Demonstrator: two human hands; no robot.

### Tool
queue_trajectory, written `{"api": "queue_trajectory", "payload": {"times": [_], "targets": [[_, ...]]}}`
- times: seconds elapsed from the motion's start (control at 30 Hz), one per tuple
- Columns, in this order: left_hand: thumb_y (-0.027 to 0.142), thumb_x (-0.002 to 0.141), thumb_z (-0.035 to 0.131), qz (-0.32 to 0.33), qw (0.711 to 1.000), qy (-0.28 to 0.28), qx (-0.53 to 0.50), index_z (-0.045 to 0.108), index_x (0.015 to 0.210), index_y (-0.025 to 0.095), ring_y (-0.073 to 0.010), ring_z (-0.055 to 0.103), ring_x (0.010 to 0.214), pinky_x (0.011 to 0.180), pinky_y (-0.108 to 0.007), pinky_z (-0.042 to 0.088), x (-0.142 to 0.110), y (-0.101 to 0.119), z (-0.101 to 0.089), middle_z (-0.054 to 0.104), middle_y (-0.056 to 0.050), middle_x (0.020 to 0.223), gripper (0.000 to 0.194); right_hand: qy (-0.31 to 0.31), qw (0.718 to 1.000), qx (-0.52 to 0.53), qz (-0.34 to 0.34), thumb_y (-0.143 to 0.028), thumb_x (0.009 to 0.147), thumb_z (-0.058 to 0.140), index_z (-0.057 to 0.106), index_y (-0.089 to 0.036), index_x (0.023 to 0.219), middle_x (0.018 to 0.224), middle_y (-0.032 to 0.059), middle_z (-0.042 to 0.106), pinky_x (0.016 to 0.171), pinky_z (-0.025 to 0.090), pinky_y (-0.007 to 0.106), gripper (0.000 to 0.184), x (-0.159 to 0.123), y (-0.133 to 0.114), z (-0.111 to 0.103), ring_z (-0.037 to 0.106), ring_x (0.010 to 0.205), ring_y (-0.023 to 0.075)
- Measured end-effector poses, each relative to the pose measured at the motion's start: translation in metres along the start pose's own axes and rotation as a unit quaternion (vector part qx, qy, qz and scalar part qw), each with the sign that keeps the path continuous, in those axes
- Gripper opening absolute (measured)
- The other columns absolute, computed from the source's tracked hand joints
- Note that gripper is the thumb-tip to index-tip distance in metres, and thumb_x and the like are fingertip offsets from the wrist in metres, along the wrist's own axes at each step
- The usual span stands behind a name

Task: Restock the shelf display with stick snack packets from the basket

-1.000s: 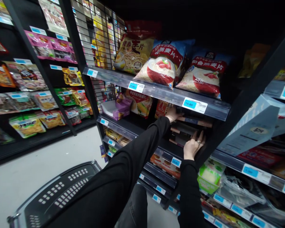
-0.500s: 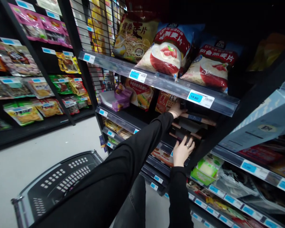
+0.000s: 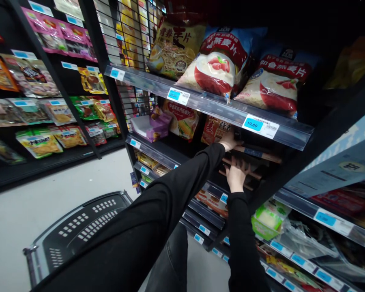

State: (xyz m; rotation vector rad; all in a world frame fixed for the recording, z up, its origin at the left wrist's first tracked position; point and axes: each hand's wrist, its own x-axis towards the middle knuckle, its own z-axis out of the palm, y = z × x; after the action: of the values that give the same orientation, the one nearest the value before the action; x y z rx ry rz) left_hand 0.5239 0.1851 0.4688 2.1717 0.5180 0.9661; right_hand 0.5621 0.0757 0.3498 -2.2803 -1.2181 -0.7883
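My left hand (image 3: pixel 229 140) reaches in under the upper shelf rail (image 3: pixel 219 108) and rests on the top of a stack of flat dark boxes (image 3: pixel 255 153); its fingers are hidden behind the rail. My right hand (image 3: pixel 236 175) presses against the front of the same stack lower down, fingers stretched up over the box edges. Both arms are in black sleeves. Above the rail stand large oat bags, red and blue (image 3: pixel 214 71).
A black shopping basket (image 3: pixel 79 233) sits low at the left on the pale floor. A purple open carton (image 3: pixel 152 125) lies on the middle shelf. Snack packets (image 3: pixel 39 142) fill the left shelving. A green-lidded pack (image 3: pixel 266 219) sits on a lower shelf at the right.
My right hand has moved up from the lower boxes to the front of the stack. My left hand has stayed on the top box.
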Motion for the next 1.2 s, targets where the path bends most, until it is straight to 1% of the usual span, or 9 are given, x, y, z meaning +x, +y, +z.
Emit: {"api": "queue_trajectory", "payload": {"times": [0.07,0.17,0.4,0.47,0.57,0.7,0.8,1.0,1.2], "targets": [[0.025,0.063,0.072,0.007,1.000,0.000,-0.010,0.040,0.123,0.009,-0.0275,0.055,0.106,0.088,-0.035,0.042,0.002,-0.003,0.000,0.059,-0.015,0.113,0.070,-0.029,0.999,-0.001,-0.020,-0.028,0.088,0.040,0.056,-0.017,0.114,0.102,0.0135,0.063,0.092,0.023,0.045,0.033,0.008,0.007,0.005,0.045,0.105,0.0263],[0.025,0.062,0.072,0.025,1.000,0.003,-0.019,0.044,0.121,0.009,-0.0266,0.054,0.108,0.091,-0.035,0.041,0.009,-0.007,-0.005,0.058,-0.015,0.116,0.067,-0.047,0.998,-0.015,-0.035,-0.029,0.089,0.039,0.062,-0.018,0.102,0.104,0.0119,0.063,0.089,0.027,0.040,0.029,0.013,0.013,0.007,0.048,0.101,0.0255],[0.025,0.066,0.068,0.060,0.998,0.002,0.031,0.056,0.112,0.013,-0.0270,0.050,0.112,0.096,-0.038,0.037,0.027,-0.005,-0.023,0.059,-0.011,0.116,0.049,-0.056,0.997,-0.040,-0.025,-0.030,0.089,0.039,0.064,-0.019,0.099,0.106,0.0126,0.062,0.084,0.029,0.038,0.029,0.012,0.011,0.003,0.047,0.101,0.0273],[0.026,0.065,0.069,0.060,0.997,0.009,0.043,0.054,0.115,0.014,-0.0273,0.050,0.113,0.096,-0.038,0.037,0.024,-0.003,-0.020,0.058,-0.011,0.117,0.053,-0.055,0.997,-0.043,-0.027,-0.030,0.089,0.038,0.063,-0.019,0.098,0.105,0.0129,0.062,0.083,0.029,0.038,0.029,0.012,0.010,0.002,0.047,0.100,0.0274],[0.027,0.064,0.070,0.044,0.998,0.018,0.052,0.045,0.123,0.013,-0.0276,0.053,0.109,0.092,-0.036,0.040,0.013,-0.002,-0.009,0.059,-0.013,0.115,0.066,-0.050,0.997,-0.042,-0.030,-0.030,0.090,0.037,0.063,-0.018,0.099,0.104,0.0127,0.062,0.084,0.028,0.039,0.030,0.012,0.010,0.001,0.047,0.100,0.0269],[0.029,0.064,0.071,0.034,0.999,0.009,0.031,0.031,0.133,0.014,-0.0267,0.056,0.104,0.086,-0.035,0.044,-0.002,-0.003,0.005,0.060,-0.013,0.111,0.081,-0.047,0.998,-0.044,-0.028,-0.030,0.089,0.039,0.062,-0.018,0.099,0.107,0.0122,0.061,0.084,0.028,0.039,0.028,0.011,0.011,0.002,0.048,0.100,0.0268],[0.032,0.065,0.071,0.042,0.999,0.000,0.035,0.025,0.135,0.011,-0.0288,0.056,0.105,0.086,-0.036,0.044,-0.007,0.000,0.007,0.059,-0.016,0.113,0.087,-0.047,0.998,-0.044,-0.022,-0.028,0.088,0.040,0.062,-0.018,0.100,0.108,0.0127,0.060,0.084,0.029,0.039,0.027,0.010,0.011,0.003,0.047,0.102,0.0277],[0.034,0.065,0.070,0.027,0.999,-0.023,0.022,0.025,0.136,0.015,-0.0287,0.053,0.109,0.088,-0.036,0.043,-0.012,0.001,0.003,0.055,-0.015,0.120,0.086,-0.052,0.998,-0.038,-0.023,-0.025,0.087,0.040,0.062,-0.016,0.101,0.106,0.0132,0.061,0.087,0.028,0.039,0.028,0.010,0.009,-0.003,0.046,0.102,0.0264],[0.030,0.068,0.068,0.032,0.999,-0.025,0.012,0.032,0.133,0.016,-0.0284,0.054,0.108,0.089,-0.036,0.042,-0.006,-0.004,-0.001,0.060,-0.013,0.114,0.076,-0.051,0.998,-0.038,-0.015,-0.025,0.088,0.038,0.063,-0.017,0.099,0.107,0.0131,0.060,0.087,0.029,0.040,0.028,0.010,0.009,-0.003,0.046,0.104,0.0273]]}}
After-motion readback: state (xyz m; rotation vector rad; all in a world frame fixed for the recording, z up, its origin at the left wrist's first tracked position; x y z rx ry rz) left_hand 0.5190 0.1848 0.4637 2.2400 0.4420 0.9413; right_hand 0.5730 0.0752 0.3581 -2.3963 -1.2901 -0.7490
